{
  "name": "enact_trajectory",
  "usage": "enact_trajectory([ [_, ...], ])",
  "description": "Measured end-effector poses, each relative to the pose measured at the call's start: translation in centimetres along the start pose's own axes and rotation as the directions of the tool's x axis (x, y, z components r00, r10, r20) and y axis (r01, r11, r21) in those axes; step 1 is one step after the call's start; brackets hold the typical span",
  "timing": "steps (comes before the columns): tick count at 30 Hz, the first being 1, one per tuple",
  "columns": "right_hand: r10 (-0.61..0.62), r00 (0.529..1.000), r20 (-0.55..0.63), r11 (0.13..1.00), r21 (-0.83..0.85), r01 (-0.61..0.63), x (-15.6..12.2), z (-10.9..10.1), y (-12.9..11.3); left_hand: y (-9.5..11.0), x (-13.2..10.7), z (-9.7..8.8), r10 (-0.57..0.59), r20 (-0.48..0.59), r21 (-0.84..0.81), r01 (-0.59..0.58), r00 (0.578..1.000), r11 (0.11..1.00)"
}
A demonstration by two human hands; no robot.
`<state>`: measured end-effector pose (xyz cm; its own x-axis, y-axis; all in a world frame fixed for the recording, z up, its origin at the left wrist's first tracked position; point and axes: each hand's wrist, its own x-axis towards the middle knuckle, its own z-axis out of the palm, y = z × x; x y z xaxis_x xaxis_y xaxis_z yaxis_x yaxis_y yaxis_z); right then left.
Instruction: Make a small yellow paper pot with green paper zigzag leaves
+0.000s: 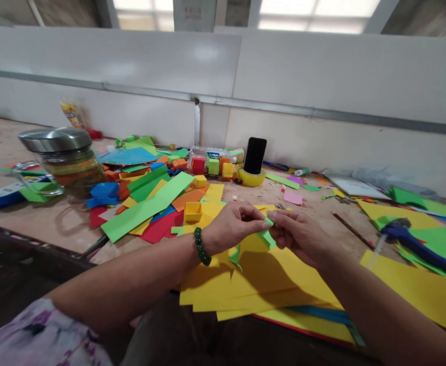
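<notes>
Between my hands is a small piece of light green paper (267,239), pinched by the fingertips of both. My left hand (241,223), a dark green bead bracelet (202,246) at its wrist, grips the paper's left side with thumb and forefinger. From the right, my right hand (297,234) holds its other edge, its lower fingers curled. A thin curl of green paper (236,257) shows below my left hand. Underneath spread several yellow sheets (253,279). A small open yellow paper box (192,212) sits left of my left hand.
Long green strips (150,206) and coloured scraps cover the left side. A lidded glass jar (68,162) stands there. At the back, a phone (255,155) leans upright in a yellow tape roll (251,177) beside small paper cubes (213,165). Blue-handled scissors (417,244) lie right.
</notes>
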<state>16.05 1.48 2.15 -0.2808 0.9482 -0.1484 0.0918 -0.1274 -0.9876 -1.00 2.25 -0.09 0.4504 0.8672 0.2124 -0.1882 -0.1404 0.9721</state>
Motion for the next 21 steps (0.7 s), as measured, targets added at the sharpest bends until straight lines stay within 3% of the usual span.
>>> enact_trajectory([
  [5, 0.170, 0.982, 0.076, 0.973, 0.144, -0.180, 0.0, 0.2, 0.3, -0.1, -0.1, 0.2, 0.024, -0.024, 0.031, -0.023, 0.999, 0.999],
  [7, 0.174, 0.982, 0.076, 0.969, 0.165, -0.184, 0.1, 0.2, 0.4, 0.0, 0.0, 0.2, 0.015, -0.037, 0.047, -0.013, 0.999, 0.999],
  [9, 0.074, 0.997, -0.002, 0.993, 0.094, -0.073, 0.1, 0.2, 0.6, 0.0, 0.0, 0.1, -0.010, -0.051, 0.052, 0.013, 0.999, 0.999],
  [11, -0.130, 0.986, -0.103, 0.986, -0.115, 0.118, 0.1, 0.1, 0.8, 0.0, 0.1, 0.0, -0.029, -0.064, 0.065, 0.034, 0.998, 0.997],
  [13, -0.409, 0.903, -0.133, 0.856, -0.398, 0.329, 0.1, -0.2, 1.0, 0.1, 0.2, -0.1, -0.031, -0.067, 0.094, 0.037, 0.997, 0.995],
  [15, -0.670, 0.740, -0.056, 0.601, -0.627, 0.496, 0.0, -0.6, 1.0, 0.2, 0.3, -0.2, -0.028, -0.063, 0.116, 0.036, 0.998, 0.993],
  [17, -0.813, 0.576, 0.085, 0.338, -0.737, 0.586, -0.1, -0.9, 1.0, 0.4, 0.4, -0.3, -0.032, -0.065, 0.101, 0.038, 0.997, 0.994],
  [19, -0.840, 0.502, 0.208, 0.180, -0.766, 0.618, -0.2, -1.0, 0.9, 0.5, 0.4, -0.3, -0.032, -0.079, 0.057, 0.036, 0.996, 0.998],
  [21, -0.836, 0.492, 0.244, 0.135, -0.776, 0.616, -0.2, -0.9, 0.9, 0.6, 0.4, -0.3, -0.034, -0.086, 0.000, 0.034, 0.996, 0.999],
])
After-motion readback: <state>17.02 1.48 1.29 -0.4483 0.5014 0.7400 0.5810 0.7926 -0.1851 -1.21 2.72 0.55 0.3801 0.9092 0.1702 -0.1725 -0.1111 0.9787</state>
